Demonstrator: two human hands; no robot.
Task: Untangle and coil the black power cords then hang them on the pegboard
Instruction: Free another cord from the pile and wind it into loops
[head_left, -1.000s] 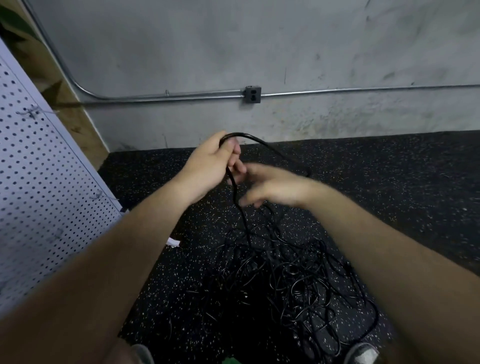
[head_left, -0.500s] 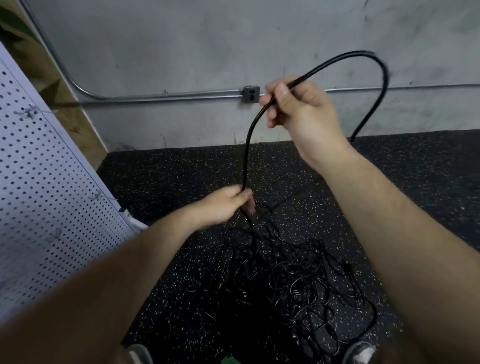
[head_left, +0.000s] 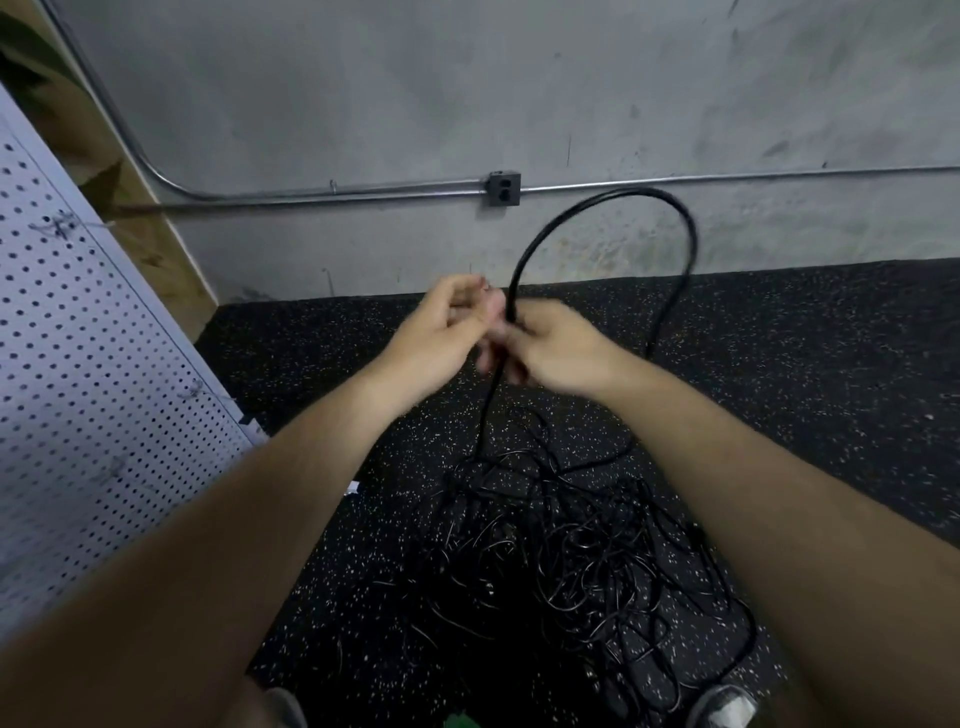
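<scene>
Our two forearms reach forward, left hand (head_left: 441, 332) and right hand (head_left: 558, 348) meeting at the fingers. The right hand grips the cord (head_left: 521, 267); the left hand's curled fingers are blurred.

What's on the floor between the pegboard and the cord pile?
Head view: between pegboard and cord pile, only speckled floor and a small white scrap.

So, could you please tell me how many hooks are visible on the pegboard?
2: the upper hook near the pegboard's top edge, and the lower hook toward its right edge. A blurred mark below may be a third, and the board runs out of frame.
</scene>
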